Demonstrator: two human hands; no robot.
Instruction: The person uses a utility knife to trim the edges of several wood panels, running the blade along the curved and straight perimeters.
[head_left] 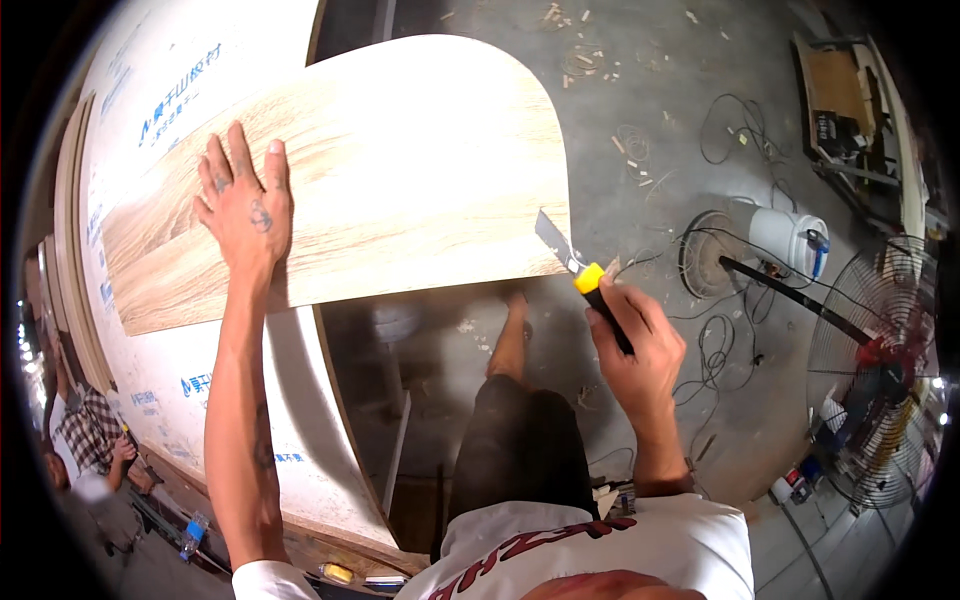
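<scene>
A wood-grain board (420, 170) with a rounded far right end lies on a white sheet-covered worktable, its right part jutting out past the table edge. My left hand (247, 205) presses flat on the board's left part, fingers spread. Off the board's near right corner, my right hand (640, 345) is closed round the black and yellow handle of a utility knife (592, 277). The broad blade points up and left, and in the picture it overlaps the board's right edge. Whether the blade touches the board I cannot tell.
A pedestal fan (880, 370) with a round base stands at the right, near a white bucket (790, 240). Black cables (715, 355) and wood scraps litter the floor. Another person (88, 430) is at the far left. The white worktable (300, 400) extends beneath the board.
</scene>
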